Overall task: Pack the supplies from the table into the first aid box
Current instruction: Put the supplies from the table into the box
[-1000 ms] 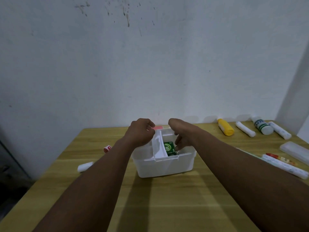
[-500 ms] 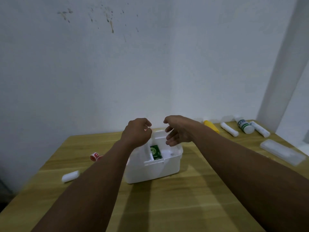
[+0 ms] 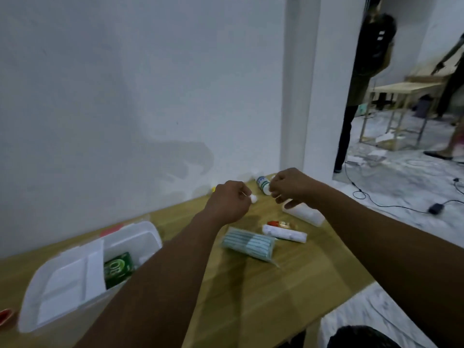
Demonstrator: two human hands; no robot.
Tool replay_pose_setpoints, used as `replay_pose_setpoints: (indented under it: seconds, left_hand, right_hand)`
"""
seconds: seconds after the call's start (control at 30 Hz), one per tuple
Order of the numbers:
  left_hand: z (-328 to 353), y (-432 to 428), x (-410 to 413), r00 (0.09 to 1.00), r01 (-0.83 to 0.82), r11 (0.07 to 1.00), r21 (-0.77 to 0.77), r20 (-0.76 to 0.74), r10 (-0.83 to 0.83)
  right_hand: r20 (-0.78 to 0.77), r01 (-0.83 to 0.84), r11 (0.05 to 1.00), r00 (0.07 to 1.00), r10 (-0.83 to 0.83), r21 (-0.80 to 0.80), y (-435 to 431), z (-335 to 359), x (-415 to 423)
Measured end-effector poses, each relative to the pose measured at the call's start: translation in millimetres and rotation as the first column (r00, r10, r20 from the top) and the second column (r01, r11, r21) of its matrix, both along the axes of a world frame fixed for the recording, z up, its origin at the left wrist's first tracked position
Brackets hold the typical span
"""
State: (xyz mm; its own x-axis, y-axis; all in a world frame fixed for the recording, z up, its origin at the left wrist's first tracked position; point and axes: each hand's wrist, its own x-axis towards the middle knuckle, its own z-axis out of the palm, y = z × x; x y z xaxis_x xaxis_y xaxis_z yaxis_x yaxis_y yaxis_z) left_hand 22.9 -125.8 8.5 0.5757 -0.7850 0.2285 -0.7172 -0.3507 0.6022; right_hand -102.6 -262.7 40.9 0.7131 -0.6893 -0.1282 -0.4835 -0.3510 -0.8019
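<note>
The white first aid box stands open at the lower left with a green packet inside. My left hand is at the table's far edge, fingers curled round a white roll whose end pokes out. My right hand hovers beside it with curled fingers, just right of a white bottle with a green label; what it holds is hidden. A pack of face masks, a long white tube, a red-capped item and a clear case lie below my hands.
A yellow bottle peeks out by the wall. A red item lies left of the box. The table's right edge drops to a marbled floor with cables. People stand in the room beyond the doorway.
My view has swung right and the box now sits at the lower left. Both hands have left the box and moved to the supplies along the far right of the table.
</note>
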Motion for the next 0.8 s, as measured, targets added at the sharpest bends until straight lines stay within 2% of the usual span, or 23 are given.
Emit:
replay_pose_setpoints:
  seconds: [0.13,0.37,0.53,0.8]
  left_hand:
    - [-21,-51,-21,0.996,0.086,0.994,0.067,-0.036,-0.084]
    - [-52,-95,-33,0.987,0.152,0.978,0.144,-0.075,-0.142]
    - [-54,-97,-24,0.989,0.127,0.98,0.156,-0.095,-0.113]
    - [-17,-60,-1,0.999,0.038,0.994,0.099,-0.004,-0.037]
  right_hand:
    - [-0.106,0.053,0.961,0.991,-0.084,-0.27,-49,-32,-31]
    - [-0.305,-0.088,0.924,0.952,-0.032,-0.372,-85,-81,-44]
    - [-0.277,-0.077,0.907,0.96,-0.045,-0.413,-92,-87,-38]
    - [-0.158,-0.152,0.891,0.983,0.092,-0.428,-73,-50,-20]
